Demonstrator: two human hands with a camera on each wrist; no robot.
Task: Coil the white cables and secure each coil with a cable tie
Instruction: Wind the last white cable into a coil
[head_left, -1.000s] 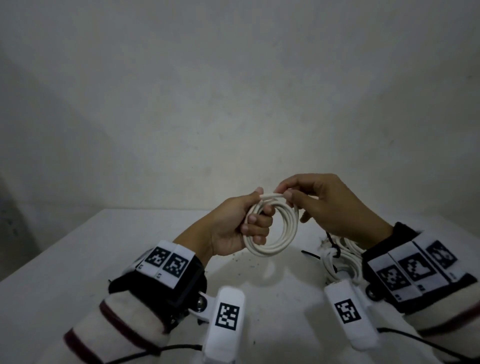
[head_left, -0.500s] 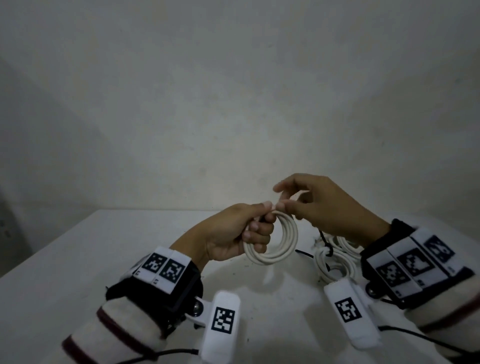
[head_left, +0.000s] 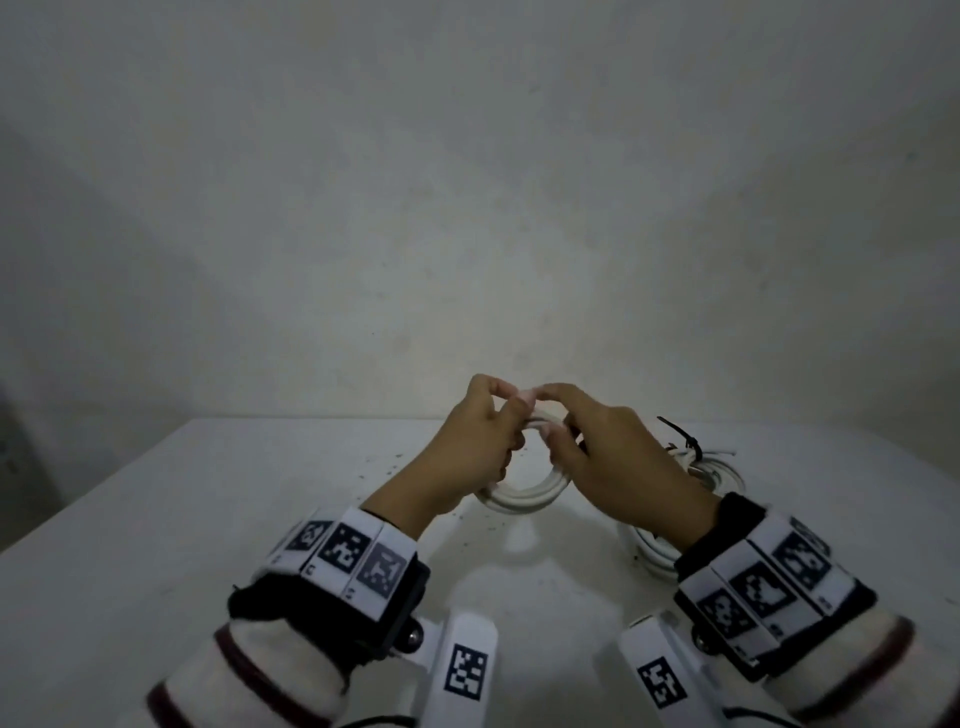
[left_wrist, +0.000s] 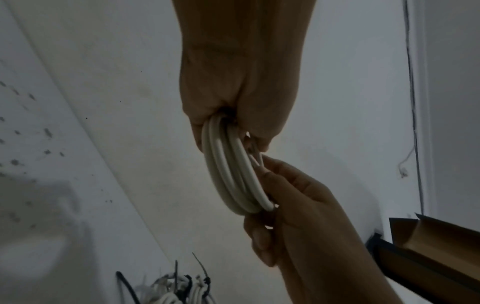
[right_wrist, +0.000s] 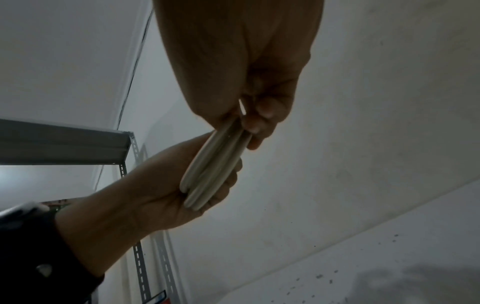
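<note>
Above the table (head_left: 156, 519), both hands hold the coil (head_left: 519, 496): left hand (head_left: 467, 452) curled round one side, right hand (head_left: 613, 452) pinching its top. Coiling looks done; next comes a tie from beside the tied coils (head_left: 711, 467), right of it.

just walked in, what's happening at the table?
A person is coiling white cable. Both hands hold one white coil just above the white table: the left hand grips one side, the right hand grips the other, and their fingertips meet at the top of the loop. No tie shows on this coil. To the right lie other white coils, at least one bound with a black cable tie.
</note>
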